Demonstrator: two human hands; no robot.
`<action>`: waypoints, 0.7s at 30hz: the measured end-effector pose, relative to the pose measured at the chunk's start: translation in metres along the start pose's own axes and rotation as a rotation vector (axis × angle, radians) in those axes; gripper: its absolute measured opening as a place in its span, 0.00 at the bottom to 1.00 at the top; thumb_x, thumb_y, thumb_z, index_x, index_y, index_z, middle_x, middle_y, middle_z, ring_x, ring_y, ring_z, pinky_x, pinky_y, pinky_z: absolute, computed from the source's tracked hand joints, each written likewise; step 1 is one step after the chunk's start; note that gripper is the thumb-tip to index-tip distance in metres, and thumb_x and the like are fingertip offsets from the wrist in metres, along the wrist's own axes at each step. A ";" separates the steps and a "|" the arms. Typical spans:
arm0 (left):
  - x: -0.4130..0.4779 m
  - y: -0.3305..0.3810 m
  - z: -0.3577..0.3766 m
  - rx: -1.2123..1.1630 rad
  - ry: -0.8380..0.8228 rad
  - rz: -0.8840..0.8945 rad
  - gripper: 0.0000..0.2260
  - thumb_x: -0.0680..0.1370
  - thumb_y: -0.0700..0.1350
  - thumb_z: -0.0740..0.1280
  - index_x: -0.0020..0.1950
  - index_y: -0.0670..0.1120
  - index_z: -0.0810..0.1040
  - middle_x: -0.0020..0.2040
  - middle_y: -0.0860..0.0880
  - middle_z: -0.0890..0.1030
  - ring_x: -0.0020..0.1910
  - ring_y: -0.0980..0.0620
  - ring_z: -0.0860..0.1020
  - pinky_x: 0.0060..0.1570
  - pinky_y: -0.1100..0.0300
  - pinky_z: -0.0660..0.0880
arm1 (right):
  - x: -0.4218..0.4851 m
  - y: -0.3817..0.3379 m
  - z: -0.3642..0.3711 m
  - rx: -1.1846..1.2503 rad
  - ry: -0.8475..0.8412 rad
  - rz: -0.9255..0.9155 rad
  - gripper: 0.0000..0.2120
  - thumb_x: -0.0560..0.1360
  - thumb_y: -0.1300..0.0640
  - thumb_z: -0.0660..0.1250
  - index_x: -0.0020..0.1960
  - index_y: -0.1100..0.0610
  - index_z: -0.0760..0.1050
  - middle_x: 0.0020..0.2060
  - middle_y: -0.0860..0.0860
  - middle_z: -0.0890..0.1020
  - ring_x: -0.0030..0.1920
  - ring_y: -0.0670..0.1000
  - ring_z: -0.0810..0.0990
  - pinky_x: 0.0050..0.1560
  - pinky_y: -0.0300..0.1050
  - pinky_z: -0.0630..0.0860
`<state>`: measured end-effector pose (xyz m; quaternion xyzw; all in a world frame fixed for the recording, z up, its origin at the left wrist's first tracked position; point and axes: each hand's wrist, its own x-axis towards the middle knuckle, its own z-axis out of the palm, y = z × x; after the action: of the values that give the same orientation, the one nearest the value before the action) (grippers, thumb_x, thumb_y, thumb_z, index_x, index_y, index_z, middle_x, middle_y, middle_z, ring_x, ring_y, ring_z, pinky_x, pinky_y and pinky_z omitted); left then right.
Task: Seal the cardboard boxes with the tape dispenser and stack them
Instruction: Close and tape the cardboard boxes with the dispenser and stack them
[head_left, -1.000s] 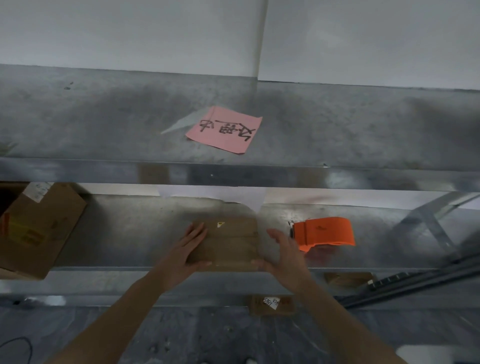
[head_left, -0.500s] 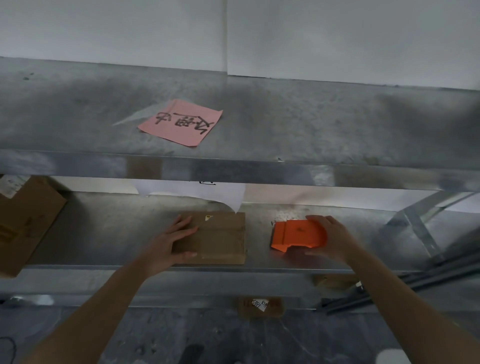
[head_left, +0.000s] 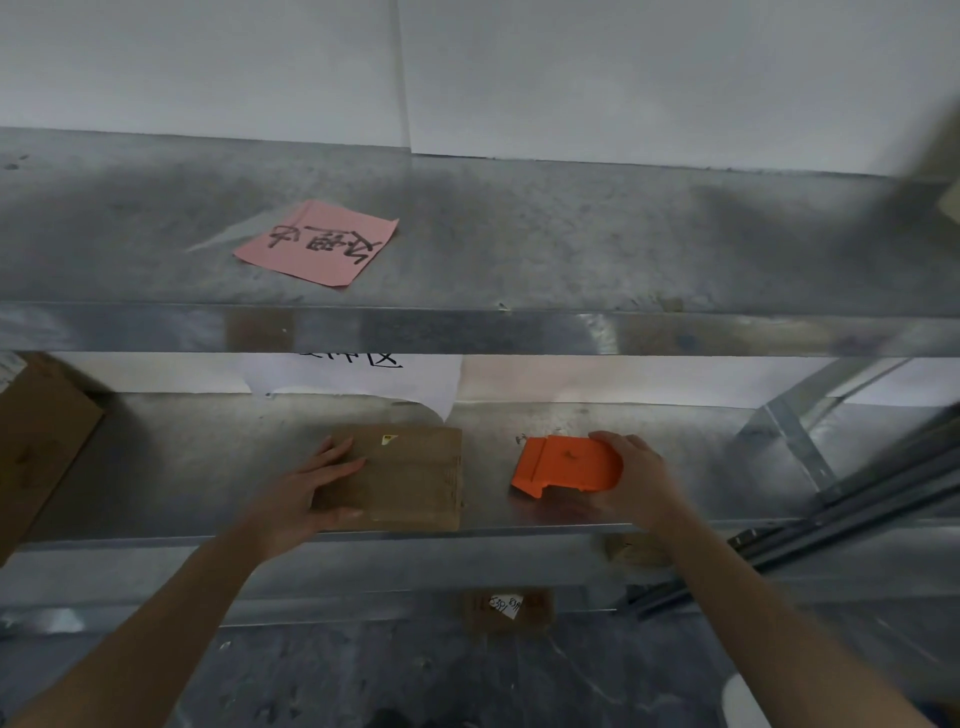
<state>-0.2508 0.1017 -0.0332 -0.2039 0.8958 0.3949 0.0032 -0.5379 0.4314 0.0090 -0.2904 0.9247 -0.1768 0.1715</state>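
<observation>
Bright orange tape dispenser (head_left: 566, 465). Plain brown box (head_left: 410, 483) w/ tiny yellow sticker (head_left: 388, 439). Pink note (head_left: 317, 243), black handwriting. Shelf (head_left: 597, 244) mottled grey metal. Wall (head_left: 623, 78) approx. white.

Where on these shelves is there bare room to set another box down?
Bare: the top shelf right of the pink note; the middle shelf between the big box and the left hand on the small box. Crowded: the gap between small box and dispenser, gripped by the right hand.

Head-worn camera looks forward and down onto close metal shelves (head_left: 519, 332).
</observation>
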 end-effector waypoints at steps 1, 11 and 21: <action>0.000 0.000 0.000 0.001 -0.003 0.001 0.27 0.70 0.53 0.73 0.66 0.66 0.66 0.73 0.69 0.55 0.75 0.64 0.46 0.73 0.60 0.50 | -0.003 -0.001 -0.001 0.000 0.003 -0.005 0.43 0.62 0.41 0.79 0.72 0.45 0.64 0.65 0.49 0.71 0.62 0.54 0.72 0.63 0.53 0.71; 0.002 -0.004 0.003 -0.003 0.009 0.029 0.29 0.72 0.52 0.73 0.71 0.58 0.67 0.75 0.62 0.56 0.76 0.62 0.46 0.74 0.59 0.49 | -0.034 -0.032 -0.007 -0.039 0.045 -0.063 0.45 0.62 0.38 0.78 0.73 0.45 0.62 0.66 0.48 0.69 0.64 0.54 0.71 0.64 0.55 0.72; 0.006 -0.009 -0.001 0.051 -0.034 0.059 0.31 0.70 0.58 0.70 0.72 0.55 0.67 0.76 0.58 0.56 0.76 0.59 0.46 0.76 0.54 0.50 | -0.054 -0.072 -0.077 -0.034 0.200 -0.160 0.46 0.56 0.42 0.82 0.70 0.49 0.69 0.60 0.51 0.76 0.58 0.54 0.76 0.60 0.49 0.73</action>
<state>-0.2530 0.0930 -0.0400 -0.1707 0.9110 0.3752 0.0118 -0.4945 0.4259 0.1193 -0.3471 0.9138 -0.2025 0.0588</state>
